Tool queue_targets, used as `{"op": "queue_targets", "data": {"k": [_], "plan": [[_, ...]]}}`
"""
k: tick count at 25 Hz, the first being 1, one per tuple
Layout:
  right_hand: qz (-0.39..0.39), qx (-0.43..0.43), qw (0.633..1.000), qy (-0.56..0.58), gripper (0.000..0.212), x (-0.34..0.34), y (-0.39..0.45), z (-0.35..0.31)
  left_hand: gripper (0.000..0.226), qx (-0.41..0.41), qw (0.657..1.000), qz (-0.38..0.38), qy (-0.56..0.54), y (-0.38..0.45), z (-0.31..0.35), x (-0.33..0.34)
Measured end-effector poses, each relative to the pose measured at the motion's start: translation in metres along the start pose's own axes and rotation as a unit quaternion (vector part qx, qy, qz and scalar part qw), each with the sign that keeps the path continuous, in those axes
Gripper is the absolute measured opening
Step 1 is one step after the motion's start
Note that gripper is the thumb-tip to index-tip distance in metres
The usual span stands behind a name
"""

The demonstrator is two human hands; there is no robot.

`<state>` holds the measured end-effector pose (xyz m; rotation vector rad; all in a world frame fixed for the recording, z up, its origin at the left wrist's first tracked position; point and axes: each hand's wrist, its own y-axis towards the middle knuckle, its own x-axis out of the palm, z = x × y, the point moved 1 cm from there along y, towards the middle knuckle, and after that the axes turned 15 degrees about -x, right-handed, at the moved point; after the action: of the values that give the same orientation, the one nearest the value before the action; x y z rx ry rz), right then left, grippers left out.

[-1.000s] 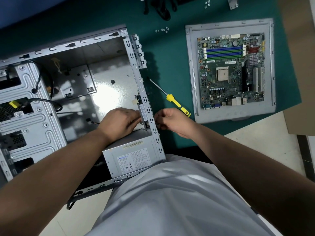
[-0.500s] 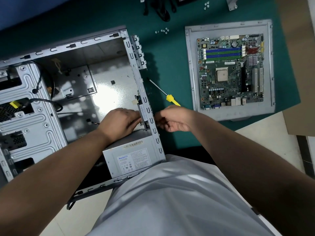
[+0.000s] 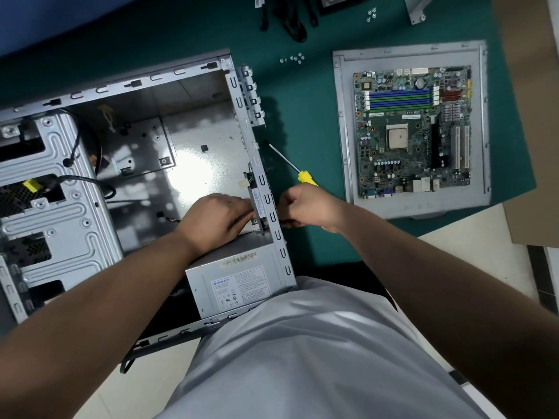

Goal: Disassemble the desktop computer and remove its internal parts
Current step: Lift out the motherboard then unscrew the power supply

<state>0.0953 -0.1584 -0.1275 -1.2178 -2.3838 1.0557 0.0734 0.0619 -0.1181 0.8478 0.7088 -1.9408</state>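
The open grey computer case lies on its side on the green mat. A silver power supply sits in its near corner. My left hand is inside the case, its fingers closed on a dark labelled part mounted against the rear wall. My right hand is just outside that wall, pinched on a small dark piece at the panel; what it is I cannot tell. A yellow-handled screwdriver lies on the mat right behind my right hand, with the end of its handle hidden. The removed motherboard rests on a grey panel to the right.
The drive cage with black cables fills the case's left side. Loose screws lie beyond the case, with more screws and black cables at the far edge. Cardboard borders the mat on the right.
My right hand has turned and shifted slightly up, now covering the end of the screwdriver's handle. My left hand has stayed on the part inside the case.
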Motion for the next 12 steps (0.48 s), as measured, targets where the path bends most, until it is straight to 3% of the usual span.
{"op": "queue_targets", "data": {"k": [6,12], "plan": [[0.071,-0.109,0.991,0.013,0.017,0.011,-0.01,0.026,0.033,0.001,1.0,0.006,0.0,0.0,-0.002,0.001],[0.114,-0.193,0.972,-0.076,0.011,0.013,-0.018,0.03,0.029,0.001,1.0,0.007,-0.003,0.001,-0.003,0.001]]}}
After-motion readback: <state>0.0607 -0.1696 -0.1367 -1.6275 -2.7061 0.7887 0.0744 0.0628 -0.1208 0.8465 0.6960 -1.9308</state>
